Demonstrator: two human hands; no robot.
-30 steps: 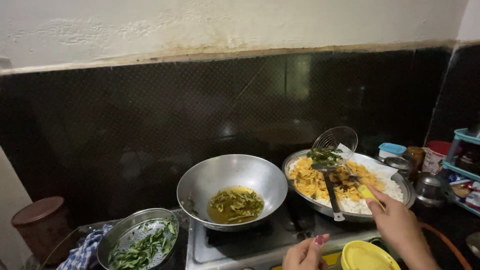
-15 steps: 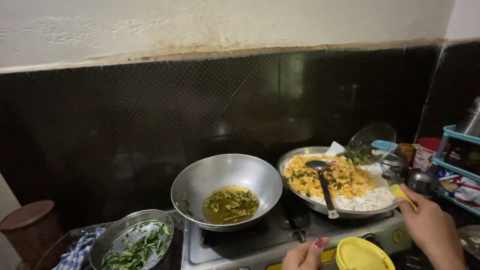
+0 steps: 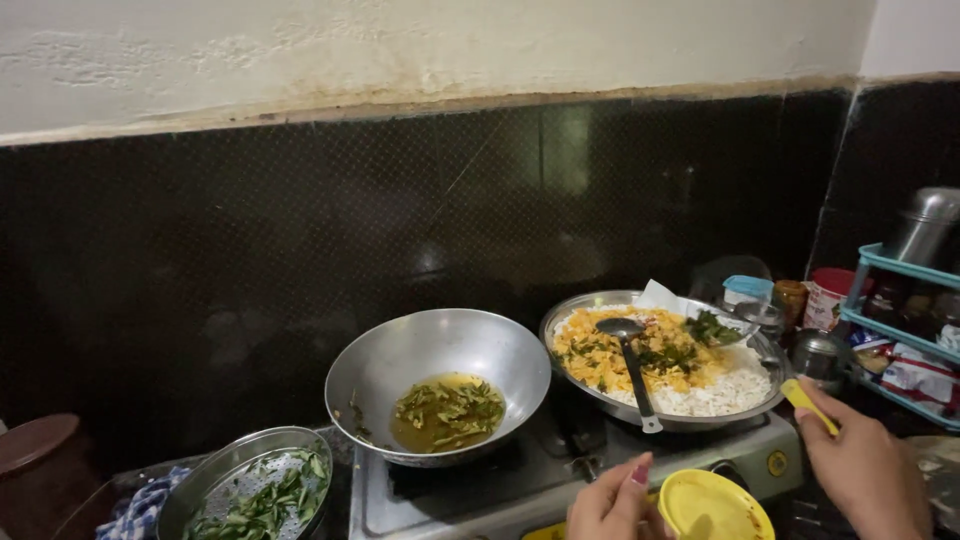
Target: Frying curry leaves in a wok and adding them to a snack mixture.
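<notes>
A round brown lid [image 3: 35, 440] is seen at far left, beside a blue checked cloth [image 3: 140, 510]. A steel strainer bowl [image 3: 215, 470] of green leaves is set just left of the stove [image 3: 480, 495], likely kept within reach. A steel wok [image 3: 435, 370] with oil and fried leaves is seated on the burner. A wide plate [image 3: 755, 395] of yellow and white rice is rested on the right burner, a ladle [image 3: 633, 370] laid in it. The left hand [image 3: 612, 503] is held at a yellow lid [image 3: 712, 506] by the stove's front edge; fingers are curled loosely, contact cannot be told. The right hand [image 3: 868, 470] is closed on a yellow handle [image 3: 808, 404] angled toward the plate. Jars [image 3: 810, 300] and a blue rack [image 3: 905, 310] are stacked at right.
</notes>
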